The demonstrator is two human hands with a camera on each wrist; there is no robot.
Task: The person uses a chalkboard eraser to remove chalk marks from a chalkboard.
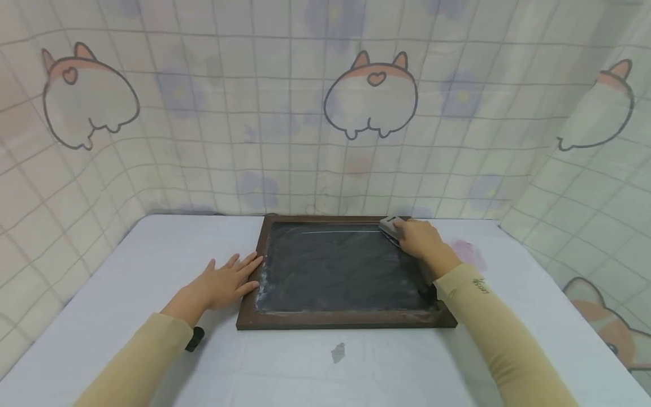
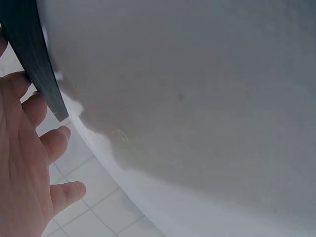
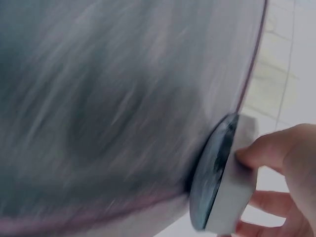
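Observation:
A small chalkboard with a brown wooden frame lies flat on a white-covered table. My left hand rests with spread fingers on the frame's left side; in the left wrist view its fingertips touch the dark frame edge. At the board's upper right corner my right hand grips a grey chalkboard eraser. In the right wrist view the eraser is pinched between thumb and fingers, its dark felt side toward the board. A thin white chalk line runs along the top of the board, ending at the eraser.
The white table extends around the board, with a grey mark in front and a pink stain to the right. A checked cloth with cartoon animals hangs behind and at both sides.

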